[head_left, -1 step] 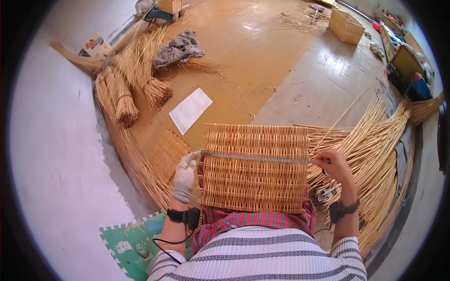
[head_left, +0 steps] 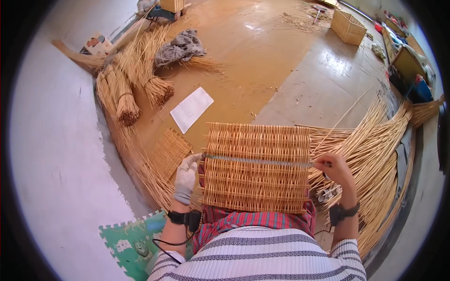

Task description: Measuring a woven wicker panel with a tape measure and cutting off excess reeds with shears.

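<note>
Slightly nearer the wearer's body than before, a narrow measuring tape (head_left: 258,161) and both hands have shifted; the woven wicker panel (head_left: 255,187) beneath has barely moved, lying over the red striped cloth (head_left: 262,219) on the lap. The tape's long axis runs left to right across the panel; the gloved left hand (head_left: 186,174) pinches one end at the left edge; the bare right hand (head_left: 335,167) pinches the other, just beyond the right edge.
</note>
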